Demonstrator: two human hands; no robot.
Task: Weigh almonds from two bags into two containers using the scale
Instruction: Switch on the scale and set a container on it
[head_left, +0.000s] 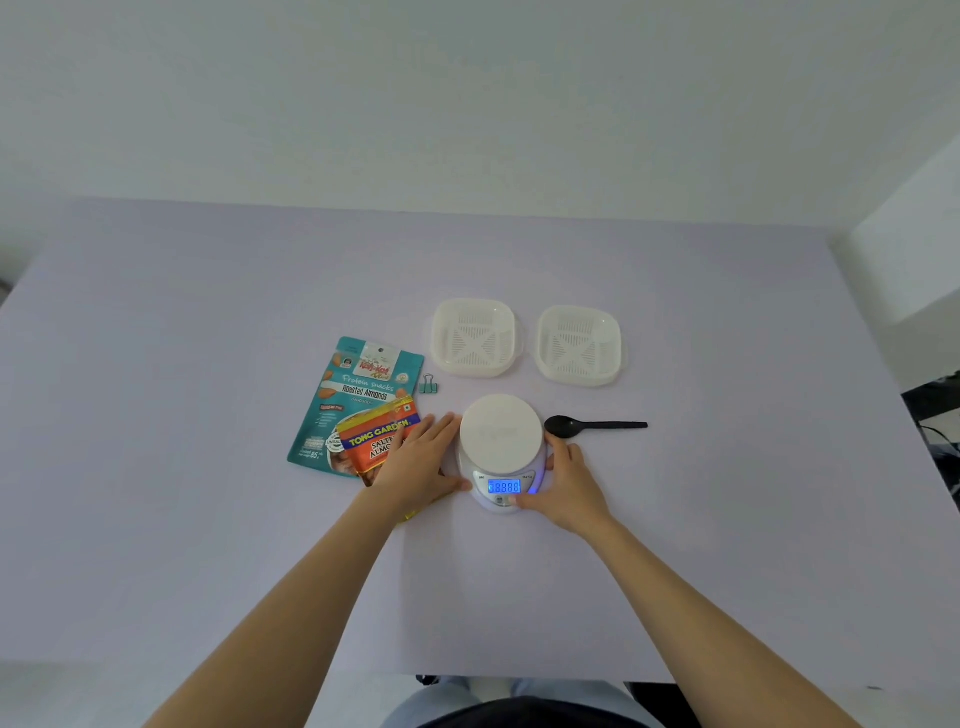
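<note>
Both hands are working on the scale (501, 441). The left hand (415, 462) is lying flat-fingered against its left side, not clutching. The right hand (569, 486) is cupping its right side, with the thumb reaching onto the front by the lit display, which is showing all eights.

Looks like it's booting, so I'd be keeping weight off the platform and waiting for zero before a container goes on.

By size: the table (208, 364) is carrying everything. The teal bag (358, 384) and the orange bag (376, 436) are lying just left of the scale, the orange one partly under the left hand. The left container (474, 338) and the right container (579, 345) are sitting behind it, clear of both hands. The spoon (592, 425) is lying just right of it, and the clip (428, 385) is sitting behind-left.
</note>
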